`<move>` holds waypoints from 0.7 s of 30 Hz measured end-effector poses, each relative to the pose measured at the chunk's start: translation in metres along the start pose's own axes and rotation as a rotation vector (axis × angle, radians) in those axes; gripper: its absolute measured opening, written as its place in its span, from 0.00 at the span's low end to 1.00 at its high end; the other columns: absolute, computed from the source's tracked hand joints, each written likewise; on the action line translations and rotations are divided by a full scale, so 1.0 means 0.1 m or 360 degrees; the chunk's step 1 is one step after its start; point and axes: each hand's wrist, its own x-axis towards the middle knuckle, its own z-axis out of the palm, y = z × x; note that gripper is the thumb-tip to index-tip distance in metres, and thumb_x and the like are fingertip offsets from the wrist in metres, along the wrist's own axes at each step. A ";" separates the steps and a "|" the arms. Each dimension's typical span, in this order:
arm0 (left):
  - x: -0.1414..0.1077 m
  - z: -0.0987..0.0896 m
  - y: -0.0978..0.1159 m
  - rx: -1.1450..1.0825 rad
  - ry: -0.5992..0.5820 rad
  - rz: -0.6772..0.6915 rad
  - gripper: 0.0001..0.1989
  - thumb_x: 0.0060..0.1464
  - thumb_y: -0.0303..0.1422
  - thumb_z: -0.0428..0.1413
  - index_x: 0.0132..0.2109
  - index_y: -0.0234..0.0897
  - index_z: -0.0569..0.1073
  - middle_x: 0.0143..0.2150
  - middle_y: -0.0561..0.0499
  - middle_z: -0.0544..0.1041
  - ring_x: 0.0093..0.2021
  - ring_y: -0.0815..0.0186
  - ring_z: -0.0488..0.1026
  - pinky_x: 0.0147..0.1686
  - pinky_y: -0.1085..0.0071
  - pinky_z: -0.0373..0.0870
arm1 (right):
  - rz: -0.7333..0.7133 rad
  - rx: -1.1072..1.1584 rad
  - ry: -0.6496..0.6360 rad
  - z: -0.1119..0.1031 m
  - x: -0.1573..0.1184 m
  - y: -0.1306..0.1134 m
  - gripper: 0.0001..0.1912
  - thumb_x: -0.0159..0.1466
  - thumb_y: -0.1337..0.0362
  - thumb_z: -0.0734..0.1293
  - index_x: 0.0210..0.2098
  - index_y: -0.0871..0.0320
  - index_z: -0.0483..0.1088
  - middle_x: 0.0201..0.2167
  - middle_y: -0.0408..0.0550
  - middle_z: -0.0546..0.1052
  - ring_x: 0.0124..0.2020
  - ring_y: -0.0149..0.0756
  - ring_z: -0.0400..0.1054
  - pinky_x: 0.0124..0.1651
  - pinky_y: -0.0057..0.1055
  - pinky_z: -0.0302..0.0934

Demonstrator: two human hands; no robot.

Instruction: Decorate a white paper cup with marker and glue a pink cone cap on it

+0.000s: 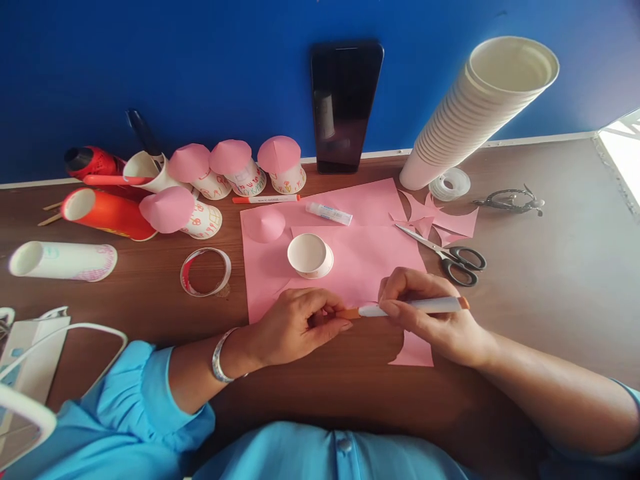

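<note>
My right hand (435,317) grips the white barrel of an orange-ended marker (425,306), which lies nearly level above the front of the pink paper (373,250). The fingertips of my left hand (303,323) pinch the marker's orange cap end. Just beyond my hands, a white paper cup (310,255) stands on the pink paper with its opening up. Behind it lies a glue stick (329,213), and a pink paper cone (265,224) rests on the sheet's left part. Open-bladed scissors (457,257) lie to the right, beside pink scraps (453,220).
Several drawn-on cups with pink cone tops (279,157) stand at the back left, near a tape ring (205,272) and a red cup (107,213). A phone (346,107) leans on the blue wall. A tall cup stack (477,110) and eyeglasses (510,199) are on the right.
</note>
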 end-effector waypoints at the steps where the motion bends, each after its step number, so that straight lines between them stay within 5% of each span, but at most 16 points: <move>1: -0.01 0.00 0.00 0.0043 0.0026 0.0038 0.04 0.66 0.33 0.63 0.43 0.36 0.78 0.32 0.53 0.84 0.26 0.72 0.78 0.27 0.77 0.75 | 0.0024 -0.0007 -0.0016 0.01 0.00 0.00 0.21 0.69 0.48 0.73 0.29 0.55 0.69 0.22 0.40 0.71 0.22 0.30 0.63 0.25 0.29 0.56; 14: -0.02 -0.07 0.07 0.0363 0.0023 0.0274 0.09 0.71 0.37 0.60 0.42 0.38 0.77 0.32 0.54 0.86 0.29 0.70 0.82 0.32 0.75 0.76 | 0.0108 0.0335 -0.0147 0.14 -0.02 0.09 0.21 0.69 0.46 0.74 0.33 0.55 0.69 0.23 0.40 0.74 0.21 0.30 0.68 0.24 0.27 0.64; 17: 0.00 -0.15 0.07 0.0331 0.0168 0.0292 0.14 0.69 0.45 0.61 0.45 0.39 0.76 0.27 0.58 0.78 0.22 0.74 0.71 0.25 0.75 0.68 | -0.0197 0.0095 -0.0107 0.10 -0.02 0.06 0.14 0.72 0.52 0.72 0.37 0.55 0.72 0.28 0.44 0.78 0.24 0.31 0.70 0.26 0.28 0.65; 21: 0.02 -0.25 -0.04 0.0374 0.0769 0.0358 0.16 0.65 0.46 0.64 0.47 0.43 0.70 0.30 0.58 0.64 0.27 0.71 0.61 0.27 0.72 0.66 | -0.0807 -0.0638 0.0326 -0.04 0.06 0.10 0.03 0.73 0.64 0.71 0.45 0.52 0.74 0.36 0.48 0.81 0.36 0.38 0.78 0.39 0.35 0.74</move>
